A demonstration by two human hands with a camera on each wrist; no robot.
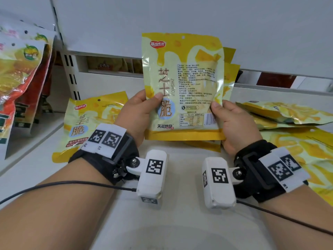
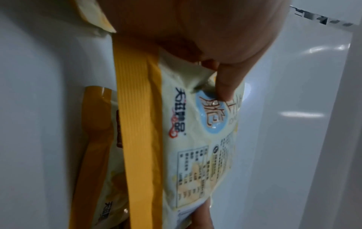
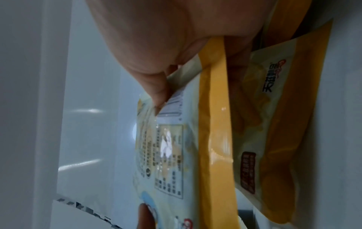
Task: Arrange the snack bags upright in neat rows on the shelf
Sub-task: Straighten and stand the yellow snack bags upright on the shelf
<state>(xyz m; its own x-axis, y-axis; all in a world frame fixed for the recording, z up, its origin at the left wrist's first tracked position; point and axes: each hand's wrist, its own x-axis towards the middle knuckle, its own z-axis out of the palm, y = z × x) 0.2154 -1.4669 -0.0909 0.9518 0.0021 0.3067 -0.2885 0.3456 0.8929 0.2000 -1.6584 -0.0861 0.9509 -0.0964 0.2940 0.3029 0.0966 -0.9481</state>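
You held one yellow snack bag [image 1: 182,83] upright above the shelf [image 1: 180,177], left hand [image 1: 137,112] and right hand [image 1: 232,123] pinching its lower edges. Only the head view showed loose bags [image 1: 288,114] lying flat to the right.

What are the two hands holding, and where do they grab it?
A yellow snack bag, held upright. The left hand pinches its lower left edge and the right hand pinches its lower right edge, thumbs on the printed side facing the person.
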